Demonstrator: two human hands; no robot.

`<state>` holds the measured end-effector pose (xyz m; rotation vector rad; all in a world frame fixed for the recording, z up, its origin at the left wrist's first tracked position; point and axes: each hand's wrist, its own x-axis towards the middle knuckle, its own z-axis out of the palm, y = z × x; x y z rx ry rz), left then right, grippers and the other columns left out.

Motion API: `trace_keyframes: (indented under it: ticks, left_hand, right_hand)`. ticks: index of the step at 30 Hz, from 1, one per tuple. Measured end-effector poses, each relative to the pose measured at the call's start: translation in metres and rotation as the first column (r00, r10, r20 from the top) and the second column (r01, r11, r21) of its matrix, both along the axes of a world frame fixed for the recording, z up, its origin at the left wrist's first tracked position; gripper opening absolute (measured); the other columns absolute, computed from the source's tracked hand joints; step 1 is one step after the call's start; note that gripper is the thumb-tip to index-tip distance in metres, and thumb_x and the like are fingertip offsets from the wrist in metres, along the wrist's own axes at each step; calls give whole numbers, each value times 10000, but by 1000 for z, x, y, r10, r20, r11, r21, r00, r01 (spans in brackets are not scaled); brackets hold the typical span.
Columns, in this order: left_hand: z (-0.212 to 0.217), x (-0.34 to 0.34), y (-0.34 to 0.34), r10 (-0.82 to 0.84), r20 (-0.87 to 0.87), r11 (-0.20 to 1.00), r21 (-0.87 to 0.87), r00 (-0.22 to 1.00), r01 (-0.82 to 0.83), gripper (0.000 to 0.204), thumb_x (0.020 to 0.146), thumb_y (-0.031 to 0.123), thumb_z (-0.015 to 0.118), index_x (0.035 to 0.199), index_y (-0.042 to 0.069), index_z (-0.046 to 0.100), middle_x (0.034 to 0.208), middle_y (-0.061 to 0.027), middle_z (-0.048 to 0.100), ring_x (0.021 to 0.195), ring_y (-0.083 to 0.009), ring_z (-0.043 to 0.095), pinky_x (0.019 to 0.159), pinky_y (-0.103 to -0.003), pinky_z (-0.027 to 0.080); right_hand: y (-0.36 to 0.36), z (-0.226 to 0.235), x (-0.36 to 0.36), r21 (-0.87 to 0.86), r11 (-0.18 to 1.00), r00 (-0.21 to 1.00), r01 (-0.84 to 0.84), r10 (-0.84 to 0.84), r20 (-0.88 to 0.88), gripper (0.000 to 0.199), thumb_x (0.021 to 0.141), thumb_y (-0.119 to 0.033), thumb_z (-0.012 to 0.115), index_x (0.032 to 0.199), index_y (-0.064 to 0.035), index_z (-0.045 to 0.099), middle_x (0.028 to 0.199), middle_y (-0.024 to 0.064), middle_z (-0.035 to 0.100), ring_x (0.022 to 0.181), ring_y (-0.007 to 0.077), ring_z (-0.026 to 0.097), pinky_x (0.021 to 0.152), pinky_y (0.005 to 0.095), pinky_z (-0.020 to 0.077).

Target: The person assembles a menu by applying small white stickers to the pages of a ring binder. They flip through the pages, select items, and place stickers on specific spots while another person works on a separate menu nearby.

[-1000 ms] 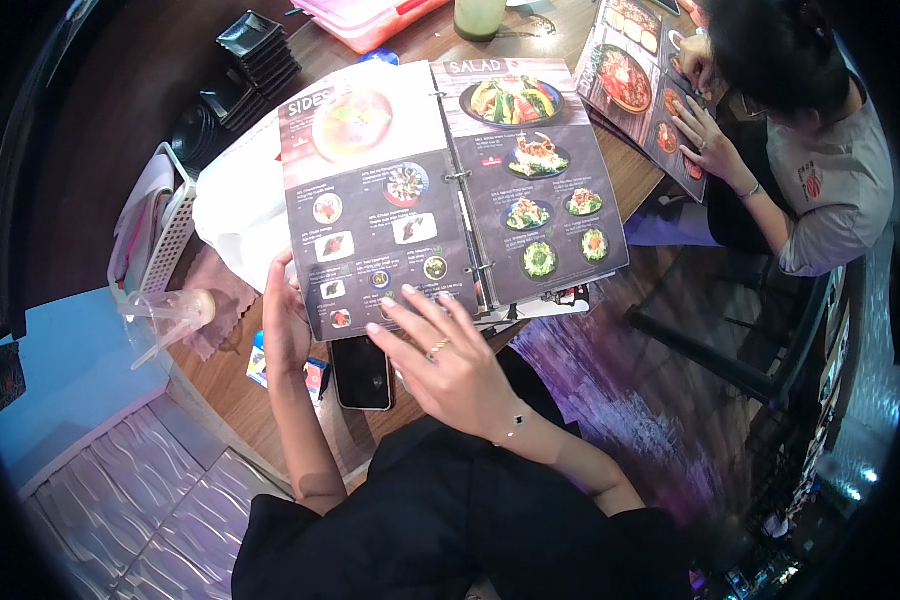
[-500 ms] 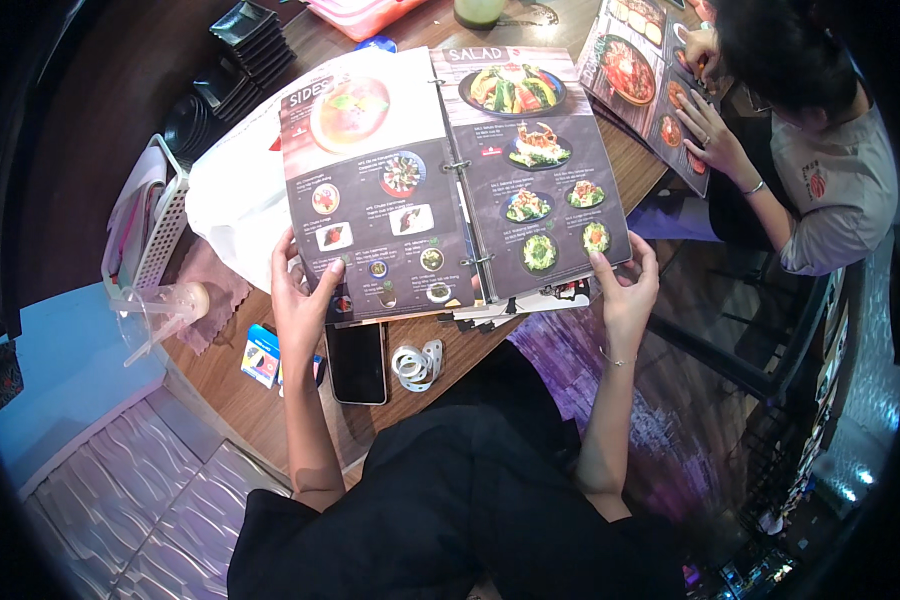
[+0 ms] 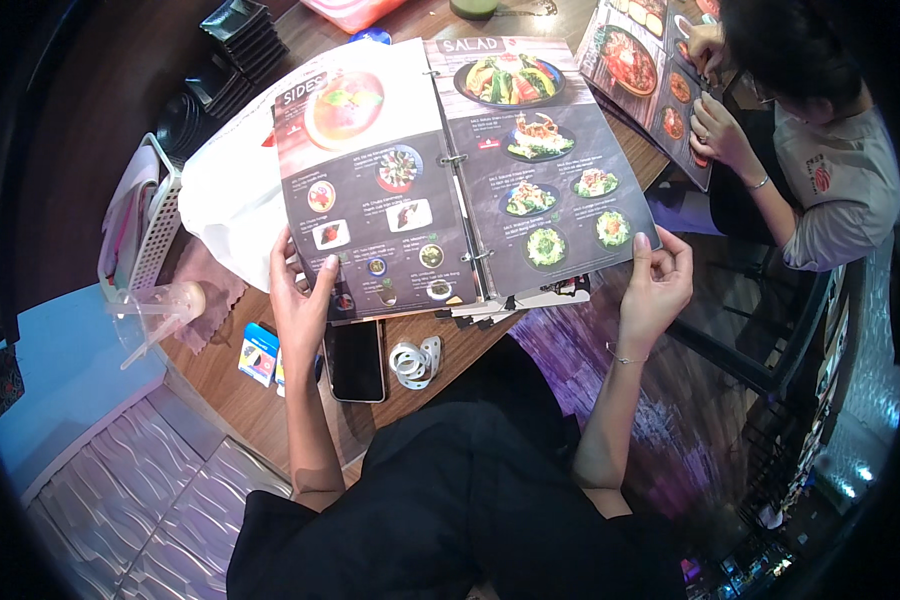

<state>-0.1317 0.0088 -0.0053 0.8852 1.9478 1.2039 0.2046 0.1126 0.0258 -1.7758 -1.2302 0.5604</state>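
Note:
A dark ring-bound menu (image 3: 450, 170) with photos of dishes lies open over the wooden table (image 3: 240, 400). My left hand (image 3: 300, 300) grips its lower left corner, thumb on the page. My right hand (image 3: 655, 285) holds the lower right corner of the right page, fingers curled at the edge. Loose pages stick out under the menu's lower edge.
A black phone (image 3: 355, 360), a white coiled cable (image 3: 415, 362) and small blue packs (image 3: 260, 352) lie near my left hand. A plastic cup with a straw (image 3: 155, 305), a white basket (image 3: 150, 230) and a white bag (image 3: 225, 190) sit left. Another person (image 3: 820, 170) reads a second menu (image 3: 645, 70) at right.
My right hand left the middle of the menu's lower edge and moved right to its lower right corner. The menu has tipped up slightly; my left hand kept its grip.

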Motion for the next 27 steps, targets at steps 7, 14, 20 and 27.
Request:
trace_keyframes:
  ticks: [7, 14, 20, 27]
  left_hand:
    - [-5, 0, -2, -9, -115, 1000, -21, 993, 7, 636, 889, 149, 663, 1425, 2, 354, 1271, -187, 491, 1054, -232, 555, 851, -353, 498]
    - [9, 19, 2, 39, -569, 998, -15, 821, -57, 632, 865, 147, 666, 1418, 30, 381, 1351, -194, 381, 1255, -322, 382, 1048, -458, 313]
    - [18, 36, 7, 14, -656, 997, 69, 754, 42, 495, 855, 115, 660, 1317, 53, 493, 1393, -178, 365, 1275, -321, 346, 1065, -455, 272]
    - [27, 62, 19, -281, -569, 884, 161, 773, 439, 324, 806, 94, 695, 1127, 78, 652, 1161, -100, 581, 1106, -302, 504, 959, -419, 377]
  right_hand:
    - [5, 5, -8, 213, 977, 935, -29, -49, 351, 109, 895, -101, 662, 975, -27, 648, 833, 70, 652, 685, 96, 573, 607, 239, 463]
    - [7, -5, 6, 0, 998, 940, 70, -66, -334, 175, 936, -134, 635, 903, 37, 629, 865, 49, 653, 706, 107, 582, 613, 219, 462]
    - [6, 9, -4, 167, 985, 918, -51, -20, 397, 175, 936, -125, 613, 914, 44, 651, 856, 74, 656, 715, 183, 612, 670, 292, 490]
    - [13, 9, -4, 123, 992, 987, -5, 25, -160, 221, 992, -174, 534, 883, 3, 608, 857, 48, 639, 720, 126, 616, 636, 246, 501]
